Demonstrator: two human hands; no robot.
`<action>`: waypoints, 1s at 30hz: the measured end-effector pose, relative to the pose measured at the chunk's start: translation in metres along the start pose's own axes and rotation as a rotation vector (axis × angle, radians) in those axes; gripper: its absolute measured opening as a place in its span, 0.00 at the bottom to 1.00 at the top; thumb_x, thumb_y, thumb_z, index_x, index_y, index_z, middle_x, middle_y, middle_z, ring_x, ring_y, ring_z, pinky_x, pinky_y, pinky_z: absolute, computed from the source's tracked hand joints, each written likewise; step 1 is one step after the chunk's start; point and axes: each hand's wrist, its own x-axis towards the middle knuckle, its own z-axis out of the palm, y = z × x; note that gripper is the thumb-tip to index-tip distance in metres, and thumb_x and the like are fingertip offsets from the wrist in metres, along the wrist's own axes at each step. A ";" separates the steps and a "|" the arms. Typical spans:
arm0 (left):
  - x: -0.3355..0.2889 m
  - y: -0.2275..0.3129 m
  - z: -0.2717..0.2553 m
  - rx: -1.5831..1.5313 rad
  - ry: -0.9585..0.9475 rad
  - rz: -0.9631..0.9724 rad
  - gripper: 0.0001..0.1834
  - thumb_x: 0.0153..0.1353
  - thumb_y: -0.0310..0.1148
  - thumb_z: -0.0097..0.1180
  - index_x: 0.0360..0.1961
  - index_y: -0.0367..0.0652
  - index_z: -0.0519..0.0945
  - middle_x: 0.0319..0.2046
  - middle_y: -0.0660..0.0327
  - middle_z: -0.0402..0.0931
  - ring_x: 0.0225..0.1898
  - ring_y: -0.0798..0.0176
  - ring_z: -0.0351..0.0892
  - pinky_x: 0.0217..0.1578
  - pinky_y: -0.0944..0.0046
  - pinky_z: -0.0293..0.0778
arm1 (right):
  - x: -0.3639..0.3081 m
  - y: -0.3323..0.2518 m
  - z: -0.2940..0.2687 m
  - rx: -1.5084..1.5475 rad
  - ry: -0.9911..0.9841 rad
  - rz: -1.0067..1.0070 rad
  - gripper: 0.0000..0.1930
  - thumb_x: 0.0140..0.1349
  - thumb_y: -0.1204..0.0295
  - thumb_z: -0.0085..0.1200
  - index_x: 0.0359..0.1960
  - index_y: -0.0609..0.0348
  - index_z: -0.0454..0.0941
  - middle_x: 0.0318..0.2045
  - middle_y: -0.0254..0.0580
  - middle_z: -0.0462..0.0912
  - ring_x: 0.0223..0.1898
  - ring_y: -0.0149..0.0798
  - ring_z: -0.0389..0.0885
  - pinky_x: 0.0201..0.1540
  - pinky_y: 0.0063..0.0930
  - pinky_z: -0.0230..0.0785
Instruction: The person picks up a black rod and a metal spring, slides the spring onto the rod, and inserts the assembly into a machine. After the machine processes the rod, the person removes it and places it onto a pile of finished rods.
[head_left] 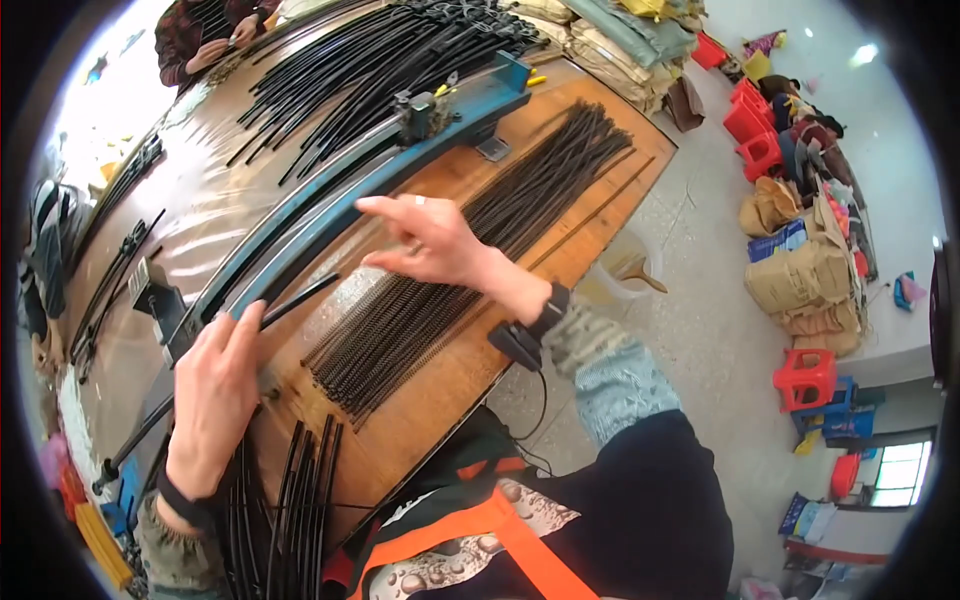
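My left hand (215, 385) is closed around a long black rubber strip (300, 297) that runs from the lower left up toward the blue metal rail (330, 215). Its fingertips lie against the rail's near end. My right hand (430, 243) hovers with fingers spread over a row of thin dark ribbed metal strips (450, 270) laid on the wooden bench (440, 390); it holds nothing. A bundle of black strips (300, 500) lies at the bench's near edge below my left hand.
A large pile of black blades (380, 60) covers the far bench. Another person's hands (220, 45) work at the top left. Red plastic stools (755, 140), sacks (800, 280) and cloth bundles stand on the floor to the right.
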 end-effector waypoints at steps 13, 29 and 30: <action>0.041 -0.015 0.016 0.120 -0.023 0.023 0.25 0.58 0.27 0.58 0.58 0.52 0.76 0.25 0.59 0.69 0.28 0.55 0.76 0.28 0.56 0.73 | 0.012 0.040 0.016 -0.207 -0.013 -0.068 0.23 0.53 0.67 0.68 0.51 0.56 0.81 0.26 0.38 0.80 0.26 0.40 0.77 0.32 0.32 0.71; -0.050 -0.033 -0.037 0.129 -0.063 -0.155 0.22 0.62 0.27 0.57 0.58 0.55 0.77 0.24 0.57 0.69 0.28 0.54 0.76 0.27 0.54 0.71 | 0.024 -0.081 0.067 0.534 -0.109 0.237 0.07 0.60 0.72 0.63 0.38 0.60 0.85 0.26 0.31 0.79 0.38 0.31 0.73 0.44 0.24 0.67; -0.053 -0.033 -0.038 0.121 -0.059 -0.146 0.22 0.62 0.27 0.57 0.58 0.55 0.77 0.24 0.57 0.69 0.28 0.54 0.76 0.27 0.54 0.71 | 0.025 -0.087 0.072 0.635 -0.201 0.425 0.07 0.60 0.71 0.64 0.38 0.59 0.85 0.26 0.30 0.79 0.38 0.31 0.74 0.44 0.24 0.67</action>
